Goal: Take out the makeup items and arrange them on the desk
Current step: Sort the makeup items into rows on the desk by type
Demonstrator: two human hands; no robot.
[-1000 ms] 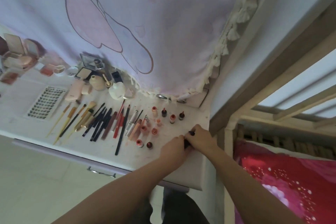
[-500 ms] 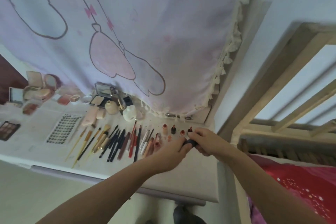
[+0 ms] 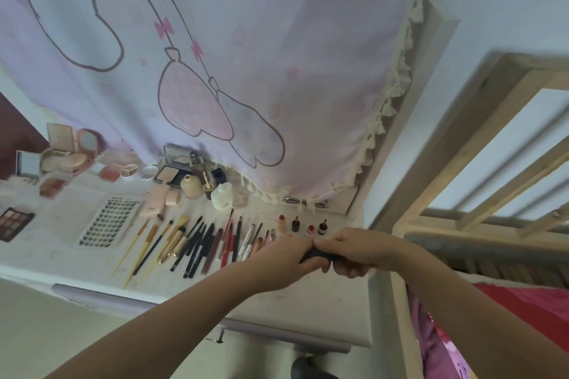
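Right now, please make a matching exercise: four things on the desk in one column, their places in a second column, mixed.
1. eyeshadow palette
2. white bottle
3. dark tube
4. lash tray

A. held between left hand and right hand
B. far left desk edge
C. left of the brushes
D. back, beside the curtain hem

Pairs: 1-B, 2-D, 3-A, 4-C

Both forearms are bare all the way up, no sleeves showing. The left hand (image 3: pixel 284 258) and the right hand (image 3: pixel 357 251) wear no rings, bracelets or watch that I can see.
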